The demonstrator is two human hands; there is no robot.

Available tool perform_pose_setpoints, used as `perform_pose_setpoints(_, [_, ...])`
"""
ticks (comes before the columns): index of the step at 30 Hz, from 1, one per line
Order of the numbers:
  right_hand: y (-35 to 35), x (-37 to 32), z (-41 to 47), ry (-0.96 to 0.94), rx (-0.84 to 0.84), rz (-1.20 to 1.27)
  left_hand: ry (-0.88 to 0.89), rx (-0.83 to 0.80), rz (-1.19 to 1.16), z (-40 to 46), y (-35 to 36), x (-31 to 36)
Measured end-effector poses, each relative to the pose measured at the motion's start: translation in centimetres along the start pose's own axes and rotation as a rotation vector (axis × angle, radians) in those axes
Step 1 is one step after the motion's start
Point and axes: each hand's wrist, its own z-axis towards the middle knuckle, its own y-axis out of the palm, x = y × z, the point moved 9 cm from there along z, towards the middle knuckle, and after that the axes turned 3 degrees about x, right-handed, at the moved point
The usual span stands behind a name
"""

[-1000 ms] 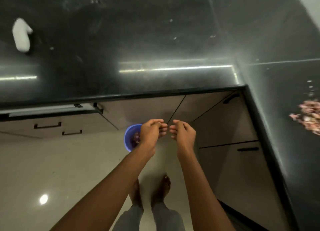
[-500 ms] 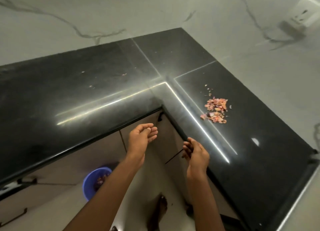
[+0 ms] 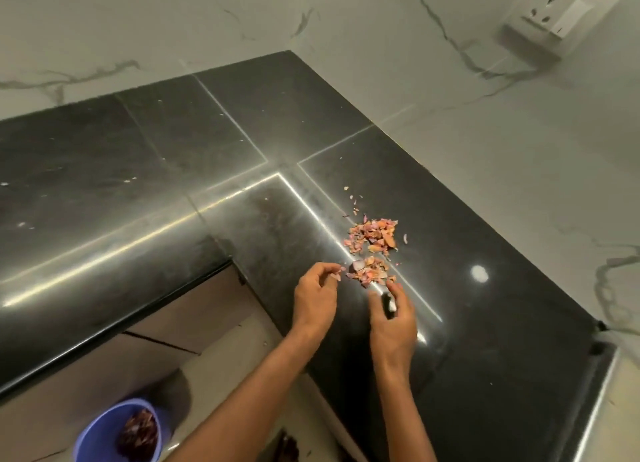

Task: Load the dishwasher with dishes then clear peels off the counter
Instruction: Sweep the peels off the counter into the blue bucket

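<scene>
A small heap of pink and orange onion peels (image 3: 372, 248) lies on the black L-shaped counter (image 3: 173, 184), near its inner corner. My left hand (image 3: 315, 297) hovers at the heap's left edge with its fingers curled, the tips right by a small peel scrap. My right hand (image 3: 393, 317) is just below the heap, fingers loosely spread toward it, blurred. Neither hand clearly holds anything. On the floor at the lower left stands a blue bin (image 3: 104, 437) with dark peels inside.
White marble walls back the counter, with a wall socket (image 3: 561, 11) at the top right. Beige cabinet doors (image 3: 194, 309) sit under the counter's edge. My bare feet show at the bottom by the bin.
My view has swung up from the bin to the counter corner. Both hands have moved forward and right, from over the floor to the near edge of the peel heap.
</scene>
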Motion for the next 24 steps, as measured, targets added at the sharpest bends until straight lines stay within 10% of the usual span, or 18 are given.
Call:
perform_pose_setpoints(6, [5.9,1.8,3.6,-0.235,-0.152,-0.759,0.285,0.084,0.327,7.7,2.2,2.5])
perform_pose_setpoints(24, [9.0,-3.3,16.7,-0.499,-0.054,-0.655,0.449,0.205,0.615,11.4,2.7,2.4])
